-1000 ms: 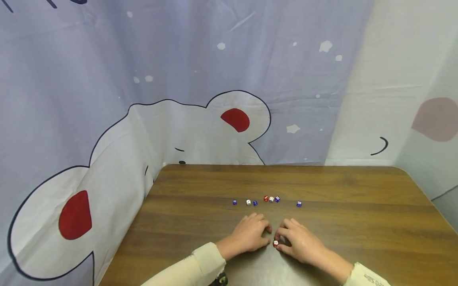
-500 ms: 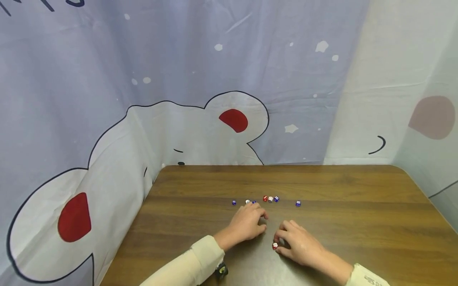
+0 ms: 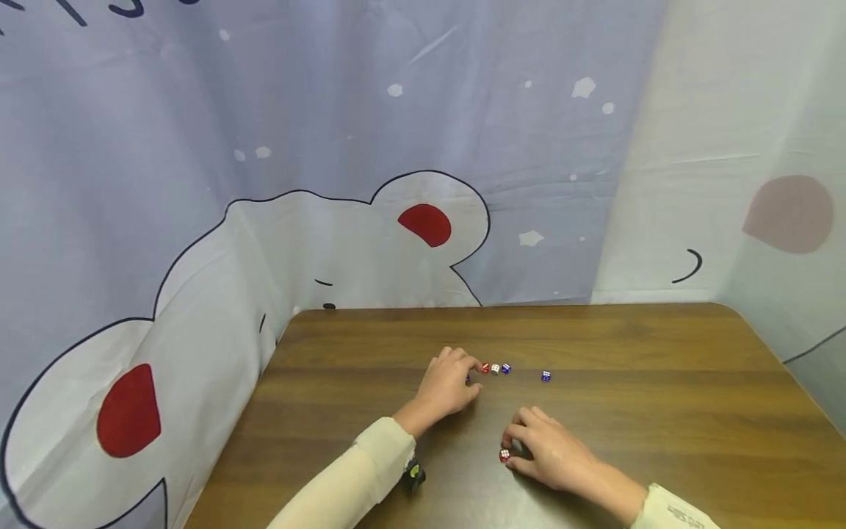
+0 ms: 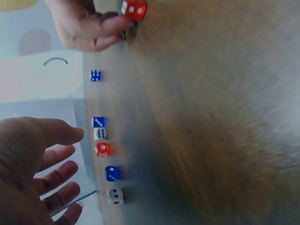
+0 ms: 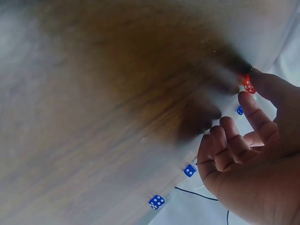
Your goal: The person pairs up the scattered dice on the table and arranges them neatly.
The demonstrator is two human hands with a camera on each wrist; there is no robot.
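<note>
Your hands are apart. Your right hand (image 3: 555, 454) pinches a red die (image 3: 504, 455) between thumb and index finger — nearer you than the row of dice (image 3: 495, 369) on the wooden table (image 3: 634, 411). Your left hand (image 3: 444, 382), fingers loosely spread and empty, is at the row's left end. Curtain lettering (image 3: 127, 15) is cut off; print on your right cuff (image 3: 675, 511) is illegible.
</note>
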